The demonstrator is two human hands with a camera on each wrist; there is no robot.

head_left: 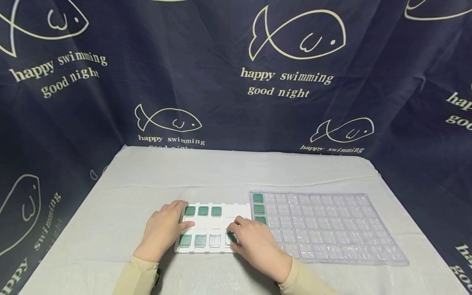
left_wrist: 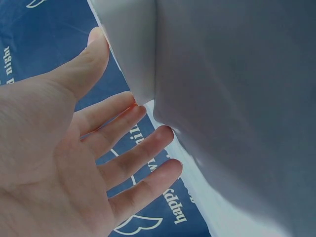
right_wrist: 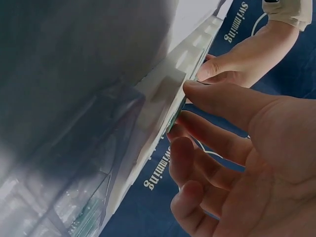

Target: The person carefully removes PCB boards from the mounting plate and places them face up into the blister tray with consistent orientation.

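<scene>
My left hand rests at the left edge of a white slotted tray, its thumb lying on top. In the left wrist view the fingers of that hand are spread and nearly straight, fingertips at the tray edge. My right hand pinches a small green circuit board at the near row of the tray, partly covered by the fingers. Three green boards sit in the far row. Two more green boards and a paler one occupy the near row.
Right of the white tray lies a large clear plastic tray with many small compartments. Green boards fill several compartments in its left column. Both trays lie on a white-covered table, with a dark blue fish-print curtain behind.
</scene>
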